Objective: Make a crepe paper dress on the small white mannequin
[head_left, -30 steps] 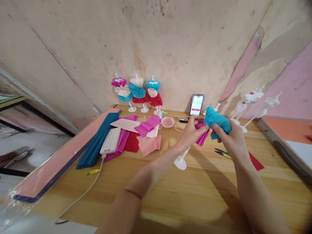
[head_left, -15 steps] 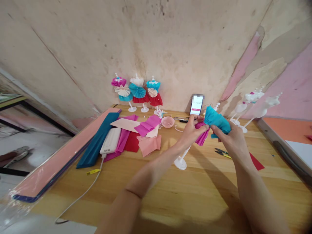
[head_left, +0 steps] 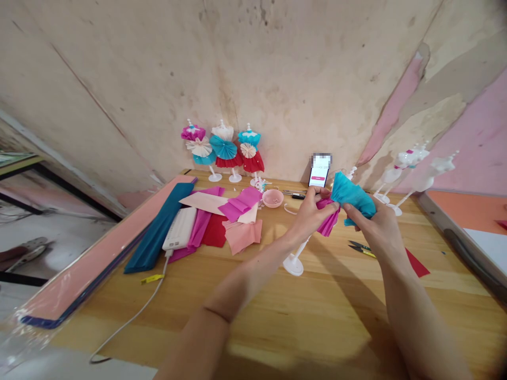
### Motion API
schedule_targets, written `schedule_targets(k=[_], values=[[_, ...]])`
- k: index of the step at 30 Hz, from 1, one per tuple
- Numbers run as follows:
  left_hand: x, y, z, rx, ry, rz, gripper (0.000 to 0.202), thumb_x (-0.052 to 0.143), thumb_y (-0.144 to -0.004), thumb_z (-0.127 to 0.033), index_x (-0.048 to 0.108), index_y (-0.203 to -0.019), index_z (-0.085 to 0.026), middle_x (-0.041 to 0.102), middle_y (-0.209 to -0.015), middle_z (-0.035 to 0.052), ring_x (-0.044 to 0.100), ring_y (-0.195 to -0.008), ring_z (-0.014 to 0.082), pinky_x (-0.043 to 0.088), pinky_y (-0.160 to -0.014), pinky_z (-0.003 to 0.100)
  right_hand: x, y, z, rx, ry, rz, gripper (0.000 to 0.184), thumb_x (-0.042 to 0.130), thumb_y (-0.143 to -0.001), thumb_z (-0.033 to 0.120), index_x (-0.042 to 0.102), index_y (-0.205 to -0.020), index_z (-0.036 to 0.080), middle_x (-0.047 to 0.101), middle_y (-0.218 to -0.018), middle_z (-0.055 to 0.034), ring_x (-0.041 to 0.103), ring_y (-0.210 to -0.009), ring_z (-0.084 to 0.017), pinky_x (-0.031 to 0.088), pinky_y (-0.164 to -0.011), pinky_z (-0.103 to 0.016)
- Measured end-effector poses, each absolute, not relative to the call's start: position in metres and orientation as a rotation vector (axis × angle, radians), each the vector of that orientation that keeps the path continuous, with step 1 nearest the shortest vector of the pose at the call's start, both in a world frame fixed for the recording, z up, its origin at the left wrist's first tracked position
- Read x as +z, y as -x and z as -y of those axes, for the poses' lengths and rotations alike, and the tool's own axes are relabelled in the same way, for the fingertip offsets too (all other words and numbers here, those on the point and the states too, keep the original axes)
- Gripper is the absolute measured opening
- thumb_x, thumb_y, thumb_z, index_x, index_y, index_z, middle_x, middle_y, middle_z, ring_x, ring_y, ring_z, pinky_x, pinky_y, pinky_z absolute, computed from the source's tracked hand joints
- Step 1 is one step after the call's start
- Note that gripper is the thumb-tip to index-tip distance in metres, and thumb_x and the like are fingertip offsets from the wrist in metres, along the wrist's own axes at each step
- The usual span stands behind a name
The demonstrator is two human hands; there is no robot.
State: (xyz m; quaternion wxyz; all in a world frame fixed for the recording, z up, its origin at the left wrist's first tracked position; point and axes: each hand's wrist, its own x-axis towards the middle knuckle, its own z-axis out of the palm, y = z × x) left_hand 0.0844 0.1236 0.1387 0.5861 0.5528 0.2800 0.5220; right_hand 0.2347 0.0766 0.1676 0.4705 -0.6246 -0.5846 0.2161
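Well to the left of both grips, a power bank (head_left: 180, 228) is laid among coloured paper sheets (head_left: 241, 235) on the worktop (head_left: 277, 316). A pink bowl (head_left: 273, 198) is set just left of the left hand (head_left: 311, 214), whose grip is closed on a pleated magenta paper (head_left: 328, 224). Below that grip, a white stand (head_left: 293, 264) is rested on the worktop. Touching the magenta paper, a teal paper (head_left: 352, 196) is pinched tight in the grip of the right hand (head_left: 376, 227). Snips (head_left: 360, 247) are laid just below the right grip.
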Motion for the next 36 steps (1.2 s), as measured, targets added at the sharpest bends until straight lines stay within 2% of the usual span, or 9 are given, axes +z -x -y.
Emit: schedule_targets(k=[8,23,30,36], values=[[0.1378,-0.0845,-0.1238,1.218,-1.295,-0.663,0.033,0.068,-0.082,-0.027,0.044,-0.103,-0.02,0.062,-0.103,0.0047,0.062,-0.089,0.014,0.048,-0.082,0.029,0.1672,-0.2344,-0.0755,0.554,1.47,1.442,0.032,0.07,-0.079,0.049,0.063,-0.088,0.019,0.063,-0.063,0.0008,0.053,-0.049,-0.011,0.046,-0.046,-0.022],[0.1364,-0.085,-0.1243,1.177,-1.306,-0.6,0.035,0.068,-0.083,-0.031,0.043,-0.105,-0.02,0.063,-0.105,0.006,0.063,-0.089,0.0146,0.048,-0.082,0.029,0.1644,-0.2371,-0.0776,0.466,1.523,1.473,0.032,0.067,-0.081,0.049,0.059,-0.078,0.019,0.061,-0.06,0.0006,0.051,-0.048,-0.011,0.042,-0.044,-0.024],[0.1369,-0.0849,-0.1221,1.214,-1.335,-0.64,0.039,0.07,-0.082,-0.034,0.043,-0.107,-0.02,0.064,-0.104,0.0063,0.063,-0.092,0.0152,0.049,-0.084,0.03,0.1674,-0.2358,-0.0758,0.531,1.516,1.441,0.033,0.069,-0.079,0.05,0.063,-0.083,0.018,0.063,-0.063,0.0,0.053,-0.049,-0.012,0.043,-0.045,-0.024],[0.136,-0.0864,-0.1215,1.248,-1.322,-0.654,0.041,0.07,-0.081,-0.034,0.043,-0.109,-0.02,0.064,-0.103,0.0064,0.064,-0.089,0.0153,0.052,-0.08,0.029,0.1682,-0.2344,-0.0746,0.566,1.49,1.426,0.034,0.07,-0.078,0.051,0.064,-0.084,0.018,0.063,-0.063,-0.0004,0.052,-0.049,-0.012,0.044,-0.045,-0.024]])
